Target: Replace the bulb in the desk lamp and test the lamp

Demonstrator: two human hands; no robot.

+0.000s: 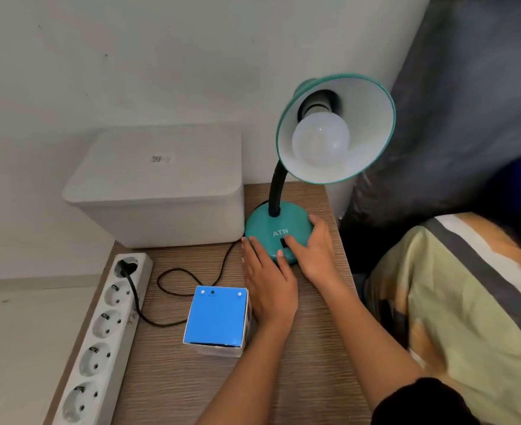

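A teal desk lamp stands at the back of the wooden table (308, 348), its round base (265, 223) marked ATN. Its shade (372, 139) tilts toward me with a white bulb (320, 139) screwed into the socket; the bulb is unlit. My right hand (312, 253) rests on the base's right side, a fingertip on the black switch at its front. My left hand (268, 283) lies flat on the table against the base's front left, fingers apart, holding nothing. The lamp's black cord (173, 277) runs to a plug in the white power strip (105, 329).
A blue-topped bulb box (216, 320) stands just left of my left hand. A white lidded bin (158, 185) sits at the back left beside the lamp. To the right of the table lies a bed with striped bedding (467, 302) and a grey curtain (467, 87).
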